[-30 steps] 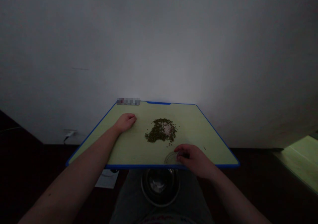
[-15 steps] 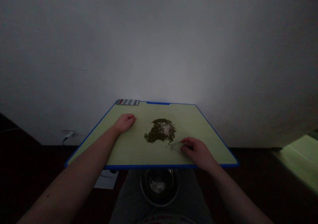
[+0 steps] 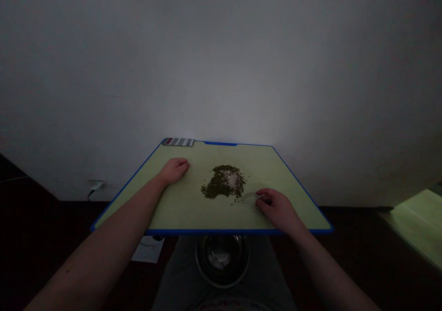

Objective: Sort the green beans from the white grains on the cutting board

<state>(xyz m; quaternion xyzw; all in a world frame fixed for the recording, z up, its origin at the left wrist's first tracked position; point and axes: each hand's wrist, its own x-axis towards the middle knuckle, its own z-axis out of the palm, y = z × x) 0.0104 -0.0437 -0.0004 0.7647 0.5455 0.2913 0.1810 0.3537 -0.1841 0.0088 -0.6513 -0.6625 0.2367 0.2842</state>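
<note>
Moving the clear curved piece in from the table's near edge, pinching it in the right hand beside the grain pile; resting the left hand, fingers curled closed.

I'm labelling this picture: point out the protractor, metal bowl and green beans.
Protractor [image 3: 250, 200]: head view, clear curved body.
Metal bowl [image 3: 222, 285]: head view, near rim.
Green beans [image 3: 217, 186]: head view, pile's left part.

We saw a pale wall across the upper frame, a white plug at left, a flat striped object on the counter's far-left corner, a pale sheet at lower left, and a greenish surface at lower right.
</note>
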